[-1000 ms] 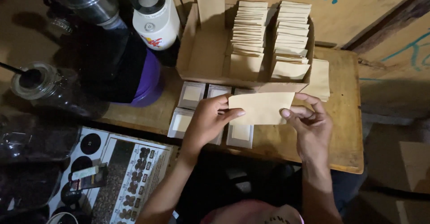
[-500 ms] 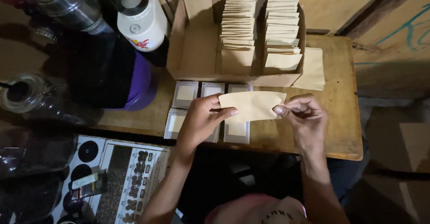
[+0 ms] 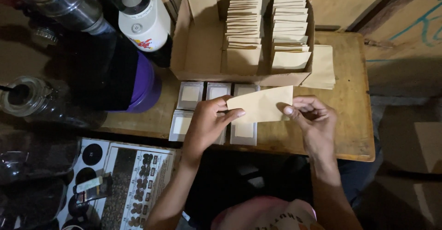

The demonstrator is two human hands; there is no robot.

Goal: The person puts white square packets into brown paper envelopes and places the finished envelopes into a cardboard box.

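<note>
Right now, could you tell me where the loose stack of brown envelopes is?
In the head view, the envelope stack lies on the wooden table, against the right end of the cardboard box.

Both hands hold 1 tan paper envelope (image 3: 261, 105) flat over the wooden table (image 3: 350, 96): left hand (image 3: 207, 124) pinches its left end, right hand (image 3: 313, 119) its right end w/ fingertips. Under it, small silver sachets (image 3: 191, 94) lie in rows on the table. Far side: open cardboard box (image 3: 198, 41) w/ 2 stacks of envelopes (image 3: 290, 23). Far left: white jug (image 3: 142, 18), purple-based container (image 3: 145, 85).
</note>
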